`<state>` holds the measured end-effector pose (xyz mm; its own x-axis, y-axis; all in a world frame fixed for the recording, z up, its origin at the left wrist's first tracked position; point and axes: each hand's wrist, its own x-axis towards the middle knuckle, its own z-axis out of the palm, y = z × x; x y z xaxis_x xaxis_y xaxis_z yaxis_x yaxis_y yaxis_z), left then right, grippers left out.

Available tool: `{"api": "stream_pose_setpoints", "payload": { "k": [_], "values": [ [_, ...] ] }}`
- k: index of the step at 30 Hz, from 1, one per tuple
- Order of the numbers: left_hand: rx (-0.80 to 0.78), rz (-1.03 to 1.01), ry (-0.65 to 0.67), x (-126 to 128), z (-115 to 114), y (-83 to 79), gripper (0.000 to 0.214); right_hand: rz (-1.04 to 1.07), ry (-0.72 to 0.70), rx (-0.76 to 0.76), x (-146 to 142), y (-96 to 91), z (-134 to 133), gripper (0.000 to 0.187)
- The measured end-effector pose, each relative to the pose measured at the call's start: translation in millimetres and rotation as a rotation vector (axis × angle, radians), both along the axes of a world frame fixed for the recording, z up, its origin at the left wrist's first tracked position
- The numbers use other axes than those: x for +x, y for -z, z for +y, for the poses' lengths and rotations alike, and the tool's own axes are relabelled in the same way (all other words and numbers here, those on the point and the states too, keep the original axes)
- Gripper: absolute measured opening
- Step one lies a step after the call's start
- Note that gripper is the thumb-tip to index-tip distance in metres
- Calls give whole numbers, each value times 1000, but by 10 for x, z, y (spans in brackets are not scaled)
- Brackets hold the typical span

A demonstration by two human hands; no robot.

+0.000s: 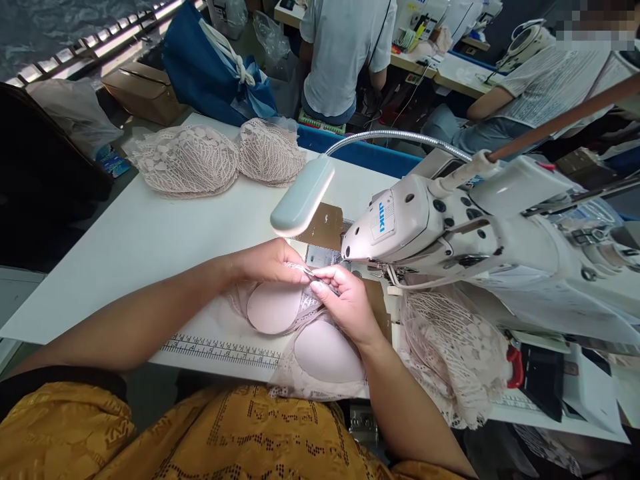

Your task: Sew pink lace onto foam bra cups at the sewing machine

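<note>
A pale pink lace bra (300, 333) lies cups-up at the table's near edge, in front of the white sewing machine (450, 227). My left hand (270, 261) is closed on the bra's lace edge near the centre. My right hand (345, 300) pinches the same edge together with a small dark metal tool (320, 279), just left of the machine's needle area. Both hands touch each other over the fabric.
A stack of lace bras (220, 160) sits at the table's far side. A gooseneck lamp (303, 197) hangs over the work. More lace pieces (450, 353) lie under the machine arm. A printed ruler (225, 350) runs along the table edge. Two people sit at benches beyond.
</note>
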<state>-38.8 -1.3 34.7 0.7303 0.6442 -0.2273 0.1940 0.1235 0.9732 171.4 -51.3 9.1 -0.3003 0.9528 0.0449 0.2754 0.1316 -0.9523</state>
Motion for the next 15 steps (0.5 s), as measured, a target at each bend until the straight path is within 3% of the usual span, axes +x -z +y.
{"api": "stream_pose_setpoints", "payload": {
  "k": [8, 15],
  "values": [
    [16, 8, 7, -4, 5, 22, 31, 59, -29, -106, 26, -14, 23, 17],
    [-8, 19, 54, 4, 33, 124, 28, 21, 1, -85, -55, 34, 42, 17]
  ]
}}
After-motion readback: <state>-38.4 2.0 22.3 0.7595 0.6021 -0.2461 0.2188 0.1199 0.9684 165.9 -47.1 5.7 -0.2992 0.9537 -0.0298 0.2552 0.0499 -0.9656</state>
